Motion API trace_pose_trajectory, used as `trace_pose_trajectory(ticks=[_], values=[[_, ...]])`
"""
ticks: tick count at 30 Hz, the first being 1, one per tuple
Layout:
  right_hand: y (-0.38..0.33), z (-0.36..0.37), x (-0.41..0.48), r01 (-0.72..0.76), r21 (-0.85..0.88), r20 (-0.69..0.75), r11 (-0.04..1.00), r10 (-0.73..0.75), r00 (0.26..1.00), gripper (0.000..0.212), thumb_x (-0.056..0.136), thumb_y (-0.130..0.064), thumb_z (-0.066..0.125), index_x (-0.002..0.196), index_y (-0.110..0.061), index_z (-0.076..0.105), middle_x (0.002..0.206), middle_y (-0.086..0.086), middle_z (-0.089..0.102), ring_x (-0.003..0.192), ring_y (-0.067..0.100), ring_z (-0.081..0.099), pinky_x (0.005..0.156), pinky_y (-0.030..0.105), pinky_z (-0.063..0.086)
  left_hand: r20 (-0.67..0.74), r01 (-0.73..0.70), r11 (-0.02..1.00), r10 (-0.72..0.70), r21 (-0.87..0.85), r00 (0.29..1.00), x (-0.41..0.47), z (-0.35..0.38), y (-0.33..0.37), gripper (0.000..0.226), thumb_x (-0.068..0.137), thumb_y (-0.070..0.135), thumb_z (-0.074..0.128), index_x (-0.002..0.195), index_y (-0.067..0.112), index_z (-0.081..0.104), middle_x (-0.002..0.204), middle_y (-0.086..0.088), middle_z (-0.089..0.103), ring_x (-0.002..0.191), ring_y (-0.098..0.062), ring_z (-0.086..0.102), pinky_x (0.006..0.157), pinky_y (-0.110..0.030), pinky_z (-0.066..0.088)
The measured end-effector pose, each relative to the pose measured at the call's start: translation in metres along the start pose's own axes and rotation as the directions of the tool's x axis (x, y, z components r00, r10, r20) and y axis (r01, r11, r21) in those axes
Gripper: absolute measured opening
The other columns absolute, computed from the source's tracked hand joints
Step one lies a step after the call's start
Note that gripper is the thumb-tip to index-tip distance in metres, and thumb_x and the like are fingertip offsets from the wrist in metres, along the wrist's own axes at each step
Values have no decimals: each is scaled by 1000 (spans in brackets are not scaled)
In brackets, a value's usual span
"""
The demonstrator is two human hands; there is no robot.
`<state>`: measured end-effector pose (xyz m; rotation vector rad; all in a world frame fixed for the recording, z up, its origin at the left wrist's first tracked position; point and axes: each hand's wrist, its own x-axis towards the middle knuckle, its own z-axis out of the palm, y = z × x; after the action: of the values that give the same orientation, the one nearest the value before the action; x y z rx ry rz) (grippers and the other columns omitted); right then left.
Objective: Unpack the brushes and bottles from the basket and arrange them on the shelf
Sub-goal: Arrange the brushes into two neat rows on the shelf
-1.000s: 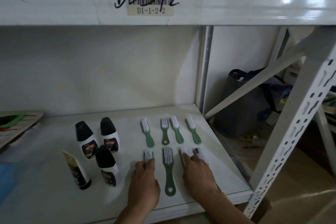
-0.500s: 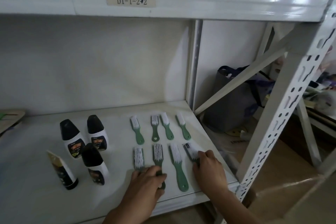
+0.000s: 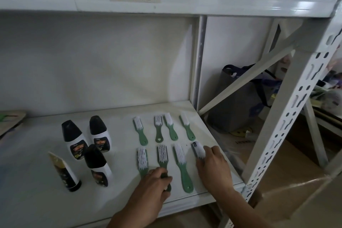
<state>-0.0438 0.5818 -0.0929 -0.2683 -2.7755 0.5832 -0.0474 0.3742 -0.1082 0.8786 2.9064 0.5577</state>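
Observation:
Several green-handled brushes with white bristles lie in two rows on the white shelf (image 3: 37,153). My left hand (image 3: 153,187) rests on the handles of the front row's first brush (image 3: 142,157) and second brush (image 3: 162,153), fingers curled around the second one's handle. My right hand (image 3: 214,164) lies over the handle of the rightmost front brush (image 3: 198,149). A third front brush (image 3: 182,166) lies free between my hands. Three black-capped white bottles (image 3: 74,140) stand left of the brushes, with a slanted tube (image 3: 63,172) beside them.
A grey bag (image 3: 238,105) sits on the floor beyond the shelf's right end. The perforated white upright (image 3: 288,122) and a diagonal brace (image 3: 249,77) stand at the right. A flat cardboard piece (image 3: 11,118) lies at the shelf's far left.
My left hand slid from the first front brush onto the second one's handle. My right hand moved right, uncovering the third brush, and now rests on the rightmost brush. The front row is spread out.

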Motion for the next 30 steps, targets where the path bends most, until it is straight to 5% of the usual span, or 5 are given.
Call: trace_pose_trajectory(ticks=[4, 8, 21, 27, 30], values=[[-25, 2, -18, 137, 7, 97, 991, -137, 986, 41, 95, -48, 51, 125, -21, 54, 115, 2, 54, 96, 21, 63, 82, 31, 52, -10, -12, 1000, 12, 5, 1000, -1, 1, 2, 44, 94, 29, 54, 139, 24, 53, 143, 6, 39, 129, -14, 41, 110, -22, 32], [-39, 13, -20, 138, -75, 210, 988, -119, 970, 32, 95, -34, 51, 122, -17, 49, 119, 7, 56, 104, 25, 62, 83, 35, 51, -18, -14, 1000, 14, -2, 1000, -1, 1, 4, 43, 94, 26, 55, 136, 23, 55, 141, 5, 41, 129, -14, 42, 109, -23, 34], [-35, 18, -12, 83, -61, 201, 995, -69, 977, 26, 94, -26, 49, 117, -15, 51, 113, 8, 61, 97, 26, 64, 81, 35, 53, -57, 18, 999, -20, -38, 998, -2, 2, 14, 42, 95, 27, 53, 137, 22, 54, 136, 8, 43, 125, -11, 40, 108, -22, 35], [-43, 13, -21, 164, 12, 102, 986, -164, 981, 41, 97, -39, 50, 132, -19, 44, 120, 4, 56, 106, 23, 59, 86, 33, 49, -188, 138, 988, -148, -68, 971, -20, -16, 5, 42, 92, 29, 58, 134, 28, 55, 127, 14, 44, 118, -8, 41, 106, -23, 36], [-57, 19, -31, 256, 45, 131, 966, -260, 957, 38, 97, -42, 49, 129, -22, 48, 118, 2, 54, 106, 20, 57, 88, 31, 50, -108, 215, 975, -220, -63, 969, -33, -24, -14, 49, 89, 30, 62, 137, 28, 52, 139, 12, 39, 125, -10, 40, 110, -23, 32]])
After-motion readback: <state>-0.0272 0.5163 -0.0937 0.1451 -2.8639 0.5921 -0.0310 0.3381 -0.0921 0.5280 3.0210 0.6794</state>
